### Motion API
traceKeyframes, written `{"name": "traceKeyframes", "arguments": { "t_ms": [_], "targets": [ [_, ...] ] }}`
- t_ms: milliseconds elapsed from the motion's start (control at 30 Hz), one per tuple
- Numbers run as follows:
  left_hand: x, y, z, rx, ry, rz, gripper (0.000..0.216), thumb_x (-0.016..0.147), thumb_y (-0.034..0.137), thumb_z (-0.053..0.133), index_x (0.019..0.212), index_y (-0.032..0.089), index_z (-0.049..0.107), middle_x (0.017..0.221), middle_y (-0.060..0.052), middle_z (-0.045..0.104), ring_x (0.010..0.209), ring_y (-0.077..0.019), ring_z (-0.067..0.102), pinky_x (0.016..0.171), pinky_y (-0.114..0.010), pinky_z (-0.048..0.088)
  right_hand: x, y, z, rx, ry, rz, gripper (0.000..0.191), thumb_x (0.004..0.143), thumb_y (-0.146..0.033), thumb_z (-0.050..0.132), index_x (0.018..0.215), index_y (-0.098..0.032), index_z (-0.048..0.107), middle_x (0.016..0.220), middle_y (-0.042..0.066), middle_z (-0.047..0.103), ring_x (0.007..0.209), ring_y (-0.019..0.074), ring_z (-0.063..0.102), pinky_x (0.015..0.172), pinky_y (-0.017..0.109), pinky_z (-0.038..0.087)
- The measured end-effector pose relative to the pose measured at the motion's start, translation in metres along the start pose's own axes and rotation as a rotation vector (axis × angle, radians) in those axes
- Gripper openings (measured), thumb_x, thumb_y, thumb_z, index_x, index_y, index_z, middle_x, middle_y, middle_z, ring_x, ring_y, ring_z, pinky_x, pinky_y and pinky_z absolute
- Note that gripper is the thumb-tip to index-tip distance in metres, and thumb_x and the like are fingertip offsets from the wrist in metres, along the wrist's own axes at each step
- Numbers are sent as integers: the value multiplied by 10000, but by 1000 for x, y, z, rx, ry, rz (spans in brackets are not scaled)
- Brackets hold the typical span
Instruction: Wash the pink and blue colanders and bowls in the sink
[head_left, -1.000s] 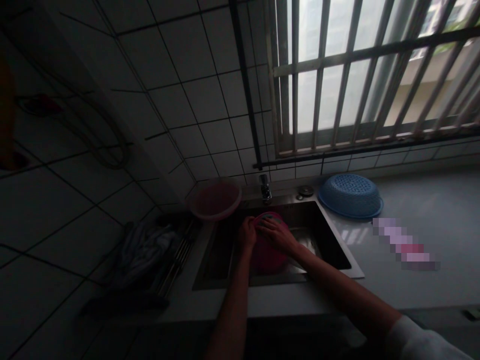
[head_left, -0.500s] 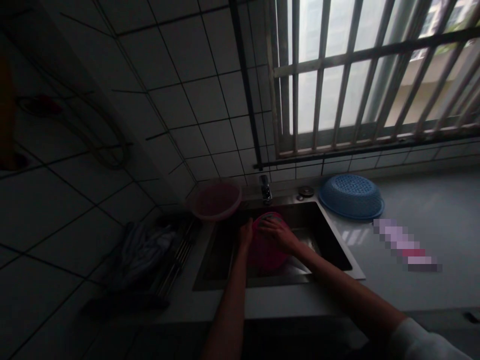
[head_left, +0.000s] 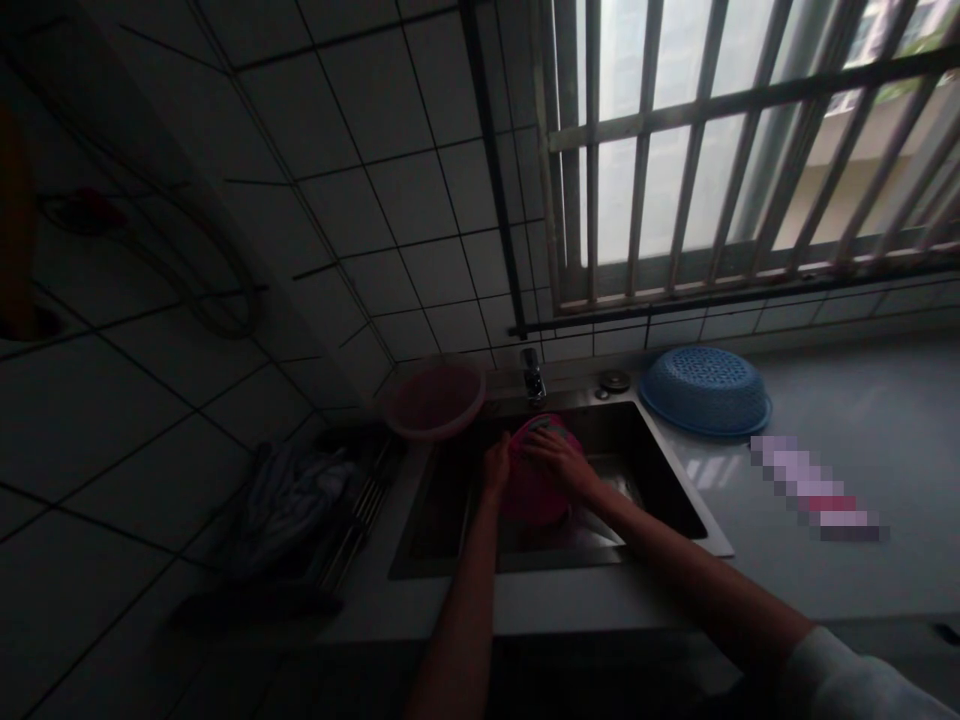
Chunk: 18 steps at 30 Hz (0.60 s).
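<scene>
Both my hands are down in the steel sink (head_left: 660, 480). My left hand (head_left: 495, 466) grips the left rim of a pink plastic bowl (head_left: 529, 495) tilted on its side. My right hand (head_left: 556, 456) lies across the bowl's upper rim, fingers curled over something greenish that I cannot make out. The tap (head_left: 532, 376) stands just behind the bowl.
A second pink basin (head_left: 435, 398) sits at the sink's back left corner. An upturned blue colander (head_left: 705, 390) lies on the white counter (head_left: 862, 420) to the right. Crumpled cloth (head_left: 289, 495) rests on a rack at left. Tiled walls and a barred window (head_left: 720, 150) stand behind.
The bowl and both hands have shifted slightly up and toward the tap; the right hand has slid along the rim.
</scene>
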<state>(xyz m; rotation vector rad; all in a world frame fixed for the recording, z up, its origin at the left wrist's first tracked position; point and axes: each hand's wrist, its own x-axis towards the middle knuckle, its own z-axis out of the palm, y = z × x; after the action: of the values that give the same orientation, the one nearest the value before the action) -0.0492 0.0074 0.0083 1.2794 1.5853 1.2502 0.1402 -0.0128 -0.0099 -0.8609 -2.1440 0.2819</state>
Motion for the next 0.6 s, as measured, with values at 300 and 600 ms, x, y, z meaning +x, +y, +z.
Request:
{"name": "traceKeyframes", "arguments": {
  "t_ms": [300,600],
  "targets": [
    [-4,7,0,-31,-9,-4,718,732,892,536,587,191,596,582,-4,550,625,-161,488,593,-298,375,0,14,-15,-12,123,221,404,1055,-254,495,1426,-230,654,1515,134,584,1394,268,560,1165,486,478],
    [-4,14,0,-117,-24,-32,698,681,877,606,585,185,602,597,-10,595,652,-170,529,635,-308,442,7,-26,-1,-54,-137,-275,333,997,-205,630,1302,-298,724,1437,60,656,1389,254,549,1221,499,408]
  ]
}}
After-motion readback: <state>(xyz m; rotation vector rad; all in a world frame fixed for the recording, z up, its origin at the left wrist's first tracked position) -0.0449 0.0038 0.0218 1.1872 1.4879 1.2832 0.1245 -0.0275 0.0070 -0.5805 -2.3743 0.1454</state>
